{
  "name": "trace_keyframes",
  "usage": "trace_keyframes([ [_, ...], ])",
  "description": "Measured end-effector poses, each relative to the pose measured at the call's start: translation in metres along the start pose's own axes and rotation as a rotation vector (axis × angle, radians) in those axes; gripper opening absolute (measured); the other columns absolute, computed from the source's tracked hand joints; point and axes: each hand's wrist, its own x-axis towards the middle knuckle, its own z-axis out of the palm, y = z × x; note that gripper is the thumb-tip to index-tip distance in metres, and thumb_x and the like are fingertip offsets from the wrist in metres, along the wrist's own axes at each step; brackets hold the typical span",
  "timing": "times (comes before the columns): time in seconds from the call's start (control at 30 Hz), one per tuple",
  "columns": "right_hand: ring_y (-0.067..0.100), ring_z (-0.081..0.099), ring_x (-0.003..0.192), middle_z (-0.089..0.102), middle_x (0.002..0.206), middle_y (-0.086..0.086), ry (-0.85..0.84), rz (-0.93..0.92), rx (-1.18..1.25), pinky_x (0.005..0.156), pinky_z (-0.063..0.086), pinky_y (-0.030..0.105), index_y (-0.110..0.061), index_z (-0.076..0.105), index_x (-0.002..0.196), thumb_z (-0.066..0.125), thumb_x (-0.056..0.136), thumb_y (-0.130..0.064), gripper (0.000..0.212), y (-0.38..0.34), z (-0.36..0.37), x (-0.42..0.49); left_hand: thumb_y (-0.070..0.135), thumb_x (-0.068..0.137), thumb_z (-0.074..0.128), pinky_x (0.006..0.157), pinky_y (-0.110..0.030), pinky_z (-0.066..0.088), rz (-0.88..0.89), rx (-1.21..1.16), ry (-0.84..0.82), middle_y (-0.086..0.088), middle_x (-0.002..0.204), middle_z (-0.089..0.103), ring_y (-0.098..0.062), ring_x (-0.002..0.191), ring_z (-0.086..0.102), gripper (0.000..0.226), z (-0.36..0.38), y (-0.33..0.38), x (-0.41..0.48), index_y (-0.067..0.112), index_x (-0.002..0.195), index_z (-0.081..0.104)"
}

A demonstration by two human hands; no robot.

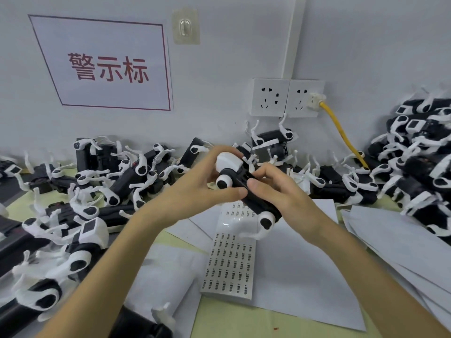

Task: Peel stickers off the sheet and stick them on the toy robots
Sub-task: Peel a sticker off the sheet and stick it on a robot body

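Red 警示标 sign (102, 64); left hand (195, 189) and right hand (280, 191) pinch one toy robot (229, 164).

toy robot piles (127, 181) boxing me in left, back and right, my only lane over the flat paper sheets (305, 276)

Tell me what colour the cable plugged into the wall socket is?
Yellow. The cable shows best in the head view.

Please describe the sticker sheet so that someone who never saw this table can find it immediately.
Look at the pale green tabletop below the white wall sockets. Blank white paper sheets cover its middle, and among them lies a long narrow white sticker sheet. Only it carries rows of small black printed labels.
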Motion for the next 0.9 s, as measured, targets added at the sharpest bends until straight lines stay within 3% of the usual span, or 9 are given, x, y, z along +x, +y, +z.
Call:
trace_keyframes([
  [0.1,0.02,0.07,0.077,0.071,0.081,0.005,0.029,0.021,0.017,0.076,0.056,0.035,-0.007,0.054,0.092,0.067,0.084,-0.044,0.04,-0.002,0.001,-0.001,0.012,0.09,0.078,0.078,-0.025,0.054,0.073,0.031,-0.026,0.0,0.108,0.062,-0.011,0.098,0.062,0.046,0.008,0.006,0.0,0.026,0.124,0.05],
  [0.2,0.037,0.07,0.069,0.069,0.079,0.016,-0.034,0.051,0.085,0.064,0.059,0.039,0.001,0.044,0.089,0.078,0.086,-0.037,0.051,-0.006,-0.002,-0.002,0.003,0.085,0.08,0.084,-0.036,0.057,0.106,0.061,-0.101,-0.001,0.104,0.062,-0.016,0.096,0.063,0.047,0.004,0.01,-0.001,0.023,0.119,0.053],
  [0.33,0.012,0.054,0.055,0.054,0.063,-0.004,-0.109,0.069,0.085,0.058,0.047,0.023,-0.011,0.041,0.075,0.069,0.085,-0.027,0.034,-0.004,-0.006,-0.001,-0.013,0.078,0.078,0.087,-0.034,0.056,0.109,0.018,-0.237,-0.004,0.106,0.063,-0.017,0.099,0.064,0.054,-0.006,0.009,-0.004,0.014,0.119,0.055],
  [0.4,0.017,0.055,0.059,0.055,0.067,-0.002,-0.125,0.075,0.12,0.059,0.045,0.029,-0.015,0.043,0.076,0.066,0.088,-0.028,0.028,-0.003,-0.006,-0.001,-0.012,0.076,0.079,0.084,-0.034,0.054,0.126,0.009,-0.233,-0.007,0.106,0.063,-0.018,0.099,0.063,0.055,-0.009,0.008,-0.003,0.014,0.119,0.056],
  [0.5,0.038,0.064,0.079,0.064,0.09,0.019,-0.109,0.064,0.19,0.07,0.048,0.043,-0.009,0.057,0.091,0.063,0.096,-0.024,0.016,-0.003,-0.009,-0.001,-0.004,0.073,0.082,0.084,-0.034,0.055,0.15,-0.06,-0.101,-0.013,0.112,0.065,-0.023,0.101,0.065,0.053,-0.012,0.005,-0.001,0.017,0.116,0.059],
  [0.6,0.023,0.069,0.094,0.074,0.103,0.009,-0.015,-0.004,0.095,0.077,0.052,0.032,-0.015,0.07,0.11,0.056,0.101,-0.011,0.017,-0.004,-0.013,0.001,0.006,0.069,0.085,0.079,-0.029,0.056,0.126,-0.106,0.084,-0.007,0.112,0.071,-0.018,0.098,0.07,0.051,-0.013,0.002,0.001,0.022,0.112,0.063],
  [0.73,0.008,0.065,0.117,0.07,0.128,-0.003,0.071,-0.074,0.015,0.092,0.051,0.019,-0.02,0.067,0.129,0.06,0.1,-0.009,0.032,-0.004,-0.017,0.003,0.017,0.066,0.09,0.07,-0.026,0.058,0.068,-0.096,0.345,-0.006,0.102,0.074,-0.013,0.085,0.07,0.048,-0.013,-0.004,0.005,0.022,0.105,0.062],
  [0.8,0.003,0.065,0.112,0.07,0.124,-0.009,0.203,-0.052,-0.101,0.09,0.053,0.022,-0.025,0.067,0.125,0.063,0.1,-0.013,0.028,0.001,-0.018,0.006,0.017,0.069,0.093,0.061,-0.017,0.053,0.018,-0.055,0.505,0.004,0.086,0.071,-0.003,0.071,0.066,0.048,-0.017,-0.01,0.007,0.024,0.101,0.059],
  [0.9,0.013,0.074,0.084,0.075,0.097,-0.003,0.285,0.063,-0.4,0.086,0.059,0.041,-0.025,0.067,0.106,0.067,0.096,-0.013,0.015,0.015,-0.019,0.006,0.032,0.074,0.09,0.049,-0.014,0.046,-0.144,0.137,0.613,0.007,0.084,0.065,0.004,0.055,0.06,0.045,-0.025,-0.02,0.008,0.029,0.097,0.051],
])
